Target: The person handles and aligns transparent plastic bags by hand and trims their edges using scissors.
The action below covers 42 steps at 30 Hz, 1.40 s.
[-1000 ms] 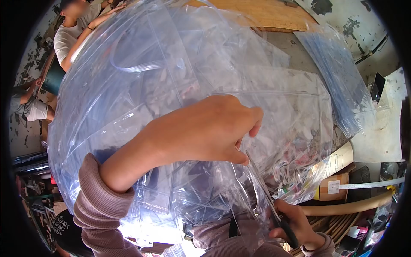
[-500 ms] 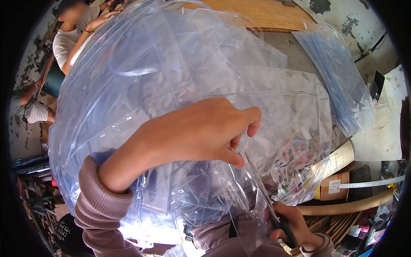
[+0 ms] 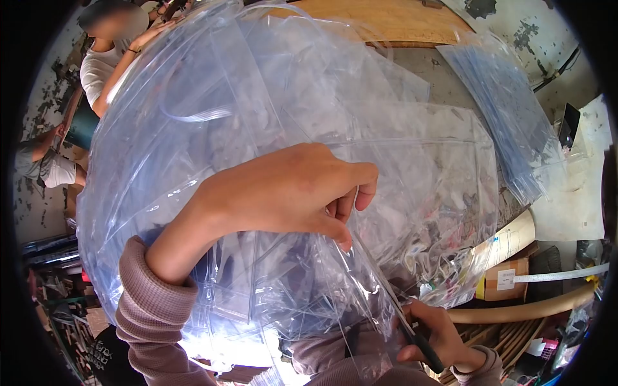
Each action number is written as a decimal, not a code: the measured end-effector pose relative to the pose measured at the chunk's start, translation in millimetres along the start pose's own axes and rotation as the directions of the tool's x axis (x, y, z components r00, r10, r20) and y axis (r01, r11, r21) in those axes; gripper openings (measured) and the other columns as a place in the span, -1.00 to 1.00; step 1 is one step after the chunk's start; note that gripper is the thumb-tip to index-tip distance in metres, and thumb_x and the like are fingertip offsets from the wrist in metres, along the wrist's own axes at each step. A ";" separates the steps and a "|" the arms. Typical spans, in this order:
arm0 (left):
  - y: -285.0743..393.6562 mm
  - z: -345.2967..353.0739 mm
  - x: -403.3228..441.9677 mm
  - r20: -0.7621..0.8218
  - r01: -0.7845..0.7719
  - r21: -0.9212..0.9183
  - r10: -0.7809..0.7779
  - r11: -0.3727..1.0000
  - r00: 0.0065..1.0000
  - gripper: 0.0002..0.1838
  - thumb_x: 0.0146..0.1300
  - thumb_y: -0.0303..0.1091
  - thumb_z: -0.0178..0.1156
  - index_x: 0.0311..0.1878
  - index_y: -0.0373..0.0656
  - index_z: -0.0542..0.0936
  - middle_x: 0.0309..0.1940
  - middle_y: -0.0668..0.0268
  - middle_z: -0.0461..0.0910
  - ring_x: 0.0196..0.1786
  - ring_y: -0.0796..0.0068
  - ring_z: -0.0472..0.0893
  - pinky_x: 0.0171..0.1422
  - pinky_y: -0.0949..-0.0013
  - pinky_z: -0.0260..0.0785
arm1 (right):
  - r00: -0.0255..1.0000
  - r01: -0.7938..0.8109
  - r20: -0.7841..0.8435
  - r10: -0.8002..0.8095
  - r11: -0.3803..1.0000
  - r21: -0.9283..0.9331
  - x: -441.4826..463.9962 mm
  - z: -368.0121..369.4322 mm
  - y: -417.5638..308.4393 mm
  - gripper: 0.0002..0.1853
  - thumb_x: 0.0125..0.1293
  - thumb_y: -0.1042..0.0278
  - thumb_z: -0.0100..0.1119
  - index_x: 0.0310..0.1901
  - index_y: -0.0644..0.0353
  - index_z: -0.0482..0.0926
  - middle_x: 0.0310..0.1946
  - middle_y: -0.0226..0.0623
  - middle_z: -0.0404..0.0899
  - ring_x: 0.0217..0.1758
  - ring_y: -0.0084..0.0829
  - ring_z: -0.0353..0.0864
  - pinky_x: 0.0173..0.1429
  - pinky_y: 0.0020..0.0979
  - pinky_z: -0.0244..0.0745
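Note:
My left hand [image 3: 290, 190] reaches across from the left with its fingers curled, pinching a clear plastic sheet [image 3: 341, 273] between thumb and fingers. At the lower right, my right hand [image 3: 441, 331] grips a pair of scissors [image 3: 420, 341] with dark handles. Their long metal blades point up and left, alongside the sheet and towards my left thumb. Part of the handles is hidden by the right hand's fingers. Around and beyond both hands spreads a large heap of clear plastic [image 3: 212, 122], wrinkled and shiny.
A stack of bluish plastic sheets [image 3: 499, 119] lies at the right, by a white board [image 3: 573, 199]. Below it are a cardboard box [image 3: 505, 283] and a curved tan tube [image 3: 521, 313]. Another person [image 3: 106, 71] is at the far left edge of the heap; a second person [image 3: 51, 161] is lower down.
My left hand has shifted slightly left with the sheet in its pinch. My right hand stays in about the same place, and the scissors' blades look closer together.

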State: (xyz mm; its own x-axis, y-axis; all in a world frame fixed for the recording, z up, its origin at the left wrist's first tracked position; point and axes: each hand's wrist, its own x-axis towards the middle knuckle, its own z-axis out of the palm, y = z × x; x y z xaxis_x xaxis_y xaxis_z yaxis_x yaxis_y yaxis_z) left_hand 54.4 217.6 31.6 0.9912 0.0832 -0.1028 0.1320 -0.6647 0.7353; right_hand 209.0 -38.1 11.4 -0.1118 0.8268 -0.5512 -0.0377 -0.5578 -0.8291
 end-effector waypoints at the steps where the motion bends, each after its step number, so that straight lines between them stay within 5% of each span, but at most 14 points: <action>1: 0.2 0.0 -0.1 0.002 -0.001 0.001 0.001 1.000 1.000 -0.63 -0.07 -0.26 0.38 -0.28 -0.17 0.42 -0.59 0.36 0.60 -0.50 0.39 0.57 -0.40 0.40 0.32 | 1.000 0.007 -0.018 -0.007 1.000 0.008 1.0 1.5 0.2 -0.38 -0.14 -0.09 0.49 -0.23 0.26 0.47 -0.58 -0.52 0.46 -0.50 -0.74 0.39 -0.43 -0.67 0.26; 14: -1.3 1.5 1.3 -0.015 -0.019 -0.021 0.018 1.000 1.000 -0.64 -0.07 -0.26 0.38 -0.33 -0.17 0.41 -0.59 0.33 0.59 -0.49 0.40 0.58 -0.40 0.40 0.32 | 0.998 0.031 -0.052 -0.034 0.999 -0.042 1.9 -0.2 4.0 -0.23 -0.21 -0.40 0.33 -0.29 0.27 0.46 -0.60 -0.50 0.47 -0.53 -0.70 0.41 -0.44 -0.64 0.27; 26: 1.4 0.3 1.7 -0.011 0.017 -0.052 -0.017 0.999 1.000 -0.69 -0.08 -0.28 0.38 -0.41 -0.17 0.44 -0.58 0.33 0.59 -0.44 0.42 0.62 -0.35 0.44 0.38 | 0.996 -0.047 -0.071 0.058 0.989 0.142 -1.5 3.4 0.7 -0.23 -0.25 -0.29 0.43 -0.24 0.29 0.46 -0.60 -0.49 0.45 -0.53 -0.72 0.38 -0.43 -0.66 0.23; 42: 1.1 2.7 1.2 -0.036 0.028 -0.051 -0.030 0.998 0.999 -0.69 -0.09 -0.28 0.39 -0.39 -0.17 0.45 -0.58 0.37 0.60 -0.44 0.43 0.62 -0.36 0.44 0.37 | 0.998 0.030 -0.056 -0.033 0.998 -0.055 6.6 -4.0 6.4 -0.23 -0.22 -0.37 0.37 -0.30 0.30 0.47 -0.57 -0.49 0.46 -0.49 -0.70 0.38 -0.41 -0.63 0.24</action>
State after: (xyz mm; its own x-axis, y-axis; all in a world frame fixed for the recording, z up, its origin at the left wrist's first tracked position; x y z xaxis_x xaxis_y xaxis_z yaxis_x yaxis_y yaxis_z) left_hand 55.7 215.0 30.4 0.9865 0.1295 -0.1003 0.1597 -0.6233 0.7655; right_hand 211.9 -35.9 2.0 -0.0542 0.8478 -0.5276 0.0135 -0.5277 -0.8493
